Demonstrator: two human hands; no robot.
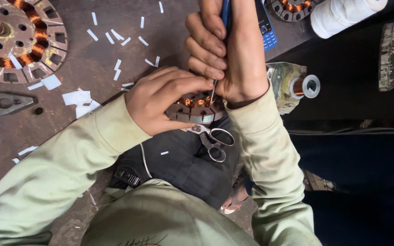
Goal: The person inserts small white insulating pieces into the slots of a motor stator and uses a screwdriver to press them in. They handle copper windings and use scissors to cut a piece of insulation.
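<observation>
Scissors: lying on the person's dark-trousered lap, just below the stator.
Left hand: resting over the small stator, grip closing on its rim, steadying it at the lap's edge.
Right hand: fisting around a blue-handled tool, its metal tip pointing down into the copper windings.
Paper slips: lying scattered white on the brown tabletop.
Large stator: sitting far left.
Wire spool: lying right of the hands.

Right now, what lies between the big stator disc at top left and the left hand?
In the head view, white paper strips lie scattered on the brown floor between the stator disc and the left hand.
</observation>
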